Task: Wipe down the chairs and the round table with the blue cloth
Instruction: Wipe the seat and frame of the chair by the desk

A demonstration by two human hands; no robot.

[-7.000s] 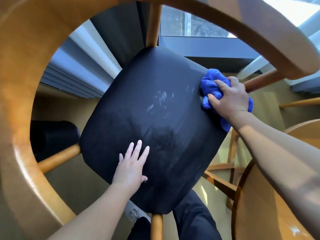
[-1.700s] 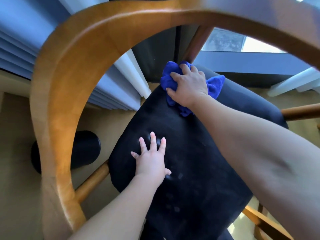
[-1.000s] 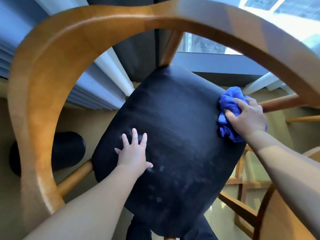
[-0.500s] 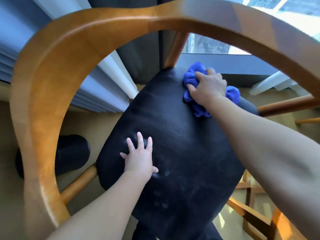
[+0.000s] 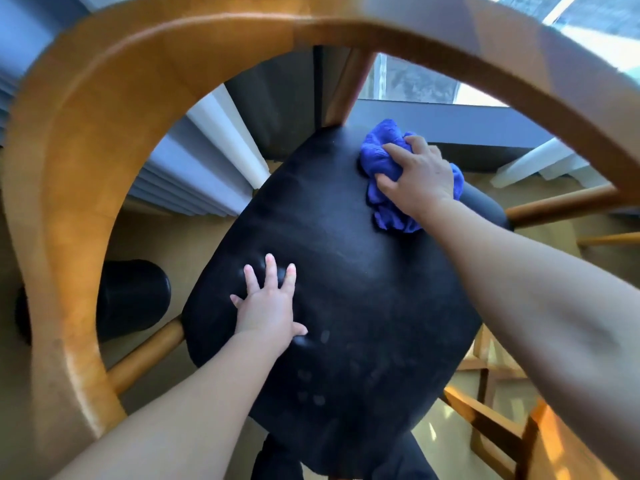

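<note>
Head view, looking straight down through the curved wooden backrest (image 5: 72,174) of the chair, which fills the top and left of the frame and runs off every edge, so I cannot see how it joins the legs. Motion blur softens the rail and the window beyond it. Much of the blue cloth (image 5: 381,157) is hidden under my right hand (image 5: 420,178); only its crumpled folds show above my fingers and below my wrist. That hand is closed down over the bunched cloth, pressing it onto the far right corner of the black seat (image 5: 346,271), just beside the wooden spindle (image 5: 349,88) rising there. My left hand (image 5: 268,306) lies flat and open on the near left part of the seat, fingers spread, holding nothing, well apart from the cloth. The seat is a dark, smooth cushion with faint smudges and finger marks near my left hand. A black cylindrical object (image 5: 131,299) on the floor at left is too dim to name.
</note>
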